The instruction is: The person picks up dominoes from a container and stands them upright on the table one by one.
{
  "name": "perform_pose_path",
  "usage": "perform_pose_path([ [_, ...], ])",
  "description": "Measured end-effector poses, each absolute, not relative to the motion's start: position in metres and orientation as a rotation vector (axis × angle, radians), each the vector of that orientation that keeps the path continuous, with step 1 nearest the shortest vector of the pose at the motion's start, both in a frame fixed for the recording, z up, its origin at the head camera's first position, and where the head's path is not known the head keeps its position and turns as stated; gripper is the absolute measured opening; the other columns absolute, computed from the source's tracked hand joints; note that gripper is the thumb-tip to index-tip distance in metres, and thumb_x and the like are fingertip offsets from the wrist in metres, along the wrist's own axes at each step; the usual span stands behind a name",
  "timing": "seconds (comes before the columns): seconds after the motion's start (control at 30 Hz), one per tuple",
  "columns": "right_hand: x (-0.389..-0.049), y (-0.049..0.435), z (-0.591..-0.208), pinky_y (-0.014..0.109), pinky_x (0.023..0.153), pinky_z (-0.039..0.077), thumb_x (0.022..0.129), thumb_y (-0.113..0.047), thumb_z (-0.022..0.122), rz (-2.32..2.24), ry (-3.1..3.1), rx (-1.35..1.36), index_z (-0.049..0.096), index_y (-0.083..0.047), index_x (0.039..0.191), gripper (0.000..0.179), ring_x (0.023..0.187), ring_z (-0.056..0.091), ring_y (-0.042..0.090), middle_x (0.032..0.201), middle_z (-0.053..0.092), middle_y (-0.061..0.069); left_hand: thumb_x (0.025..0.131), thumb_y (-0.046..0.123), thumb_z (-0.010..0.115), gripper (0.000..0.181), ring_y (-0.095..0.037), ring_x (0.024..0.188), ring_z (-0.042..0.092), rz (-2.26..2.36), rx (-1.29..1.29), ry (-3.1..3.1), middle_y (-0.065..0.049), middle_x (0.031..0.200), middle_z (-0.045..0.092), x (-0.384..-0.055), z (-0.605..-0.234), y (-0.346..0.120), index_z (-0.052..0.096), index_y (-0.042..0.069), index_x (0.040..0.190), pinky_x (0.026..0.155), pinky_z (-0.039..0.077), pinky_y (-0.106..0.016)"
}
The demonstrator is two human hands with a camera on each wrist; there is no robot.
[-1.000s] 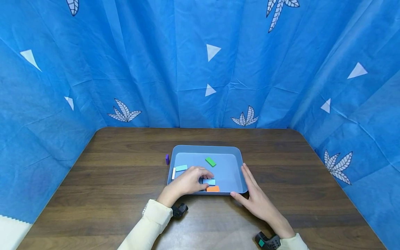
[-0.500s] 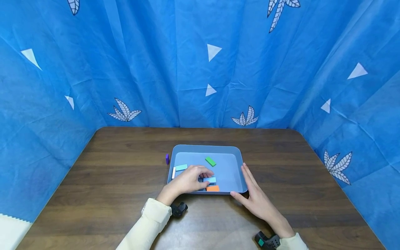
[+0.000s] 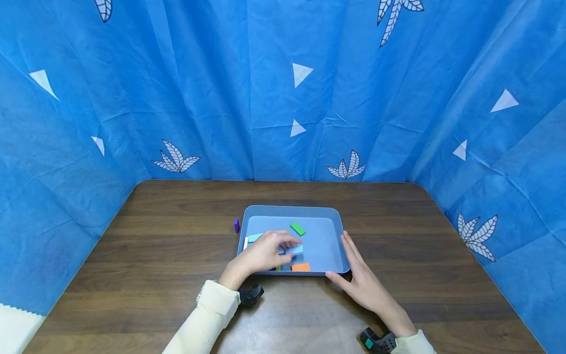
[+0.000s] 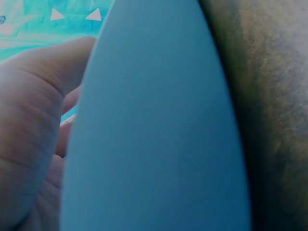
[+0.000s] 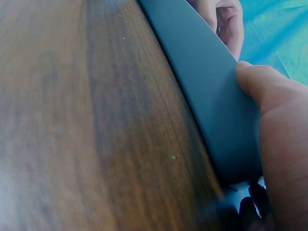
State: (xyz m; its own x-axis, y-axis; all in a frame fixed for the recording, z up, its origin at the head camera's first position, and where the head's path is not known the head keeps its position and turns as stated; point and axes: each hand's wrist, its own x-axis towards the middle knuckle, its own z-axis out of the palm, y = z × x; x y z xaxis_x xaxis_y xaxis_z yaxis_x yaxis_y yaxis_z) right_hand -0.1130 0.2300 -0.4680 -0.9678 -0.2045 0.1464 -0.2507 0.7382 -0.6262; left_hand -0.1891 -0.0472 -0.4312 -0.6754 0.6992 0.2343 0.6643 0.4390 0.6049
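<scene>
In the head view my left hand [image 3: 263, 253] reaches over the front left of a shallow blue tray [image 3: 292, 211]. It pinches a small light-blue domino-like block [image 3: 295, 250] between thumb and fingers, and the block is slightly tilted. Just in front of it an orange block [image 3: 300, 267] lies by the near wall. My right hand [image 3: 364, 285] touches the tray's near right corner, fingers straight along the side and thumb at the front rim. In the left wrist view the tray wall [image 4: 154, 125] hides the block.
Inside the tray lie a green block [image 3: 297, 228], a turquoise block [image 3: 254, 237] and a white block [image 3: 245, 243] by the left wall. Yellow and dark pieces show partly under my left hand. A purple block [image 3: 237, 225] stands on the wooden table [image 3: 185, 221], left of the tray.
My left hand has moved slightly away from me with the light-blue block, leaving a gap to the orange block. Yellow and dark pieces now show beneath it. My right hand stays put.
</scene>
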Motion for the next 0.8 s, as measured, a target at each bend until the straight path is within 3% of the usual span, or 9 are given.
perform_pose_path([
  [0.8,-0.112,0.229,-0.468,0.059,0.111,0.029,0.088,-0.055,0.061,1.040,-2.920,0.350,0.004,-0.023,0.156,0.095,0.148,0.014,0.027,0.163,-0.001,-0.004,0.082,0.014,0.066,0.025,-0.007,0.085,0.064,1.200,1.135,2.611,0.007,0.100,0.070,-0.190,-0.417,-0.062,0.069,0.015,0.107,0.079,0.056,-0.031],
])
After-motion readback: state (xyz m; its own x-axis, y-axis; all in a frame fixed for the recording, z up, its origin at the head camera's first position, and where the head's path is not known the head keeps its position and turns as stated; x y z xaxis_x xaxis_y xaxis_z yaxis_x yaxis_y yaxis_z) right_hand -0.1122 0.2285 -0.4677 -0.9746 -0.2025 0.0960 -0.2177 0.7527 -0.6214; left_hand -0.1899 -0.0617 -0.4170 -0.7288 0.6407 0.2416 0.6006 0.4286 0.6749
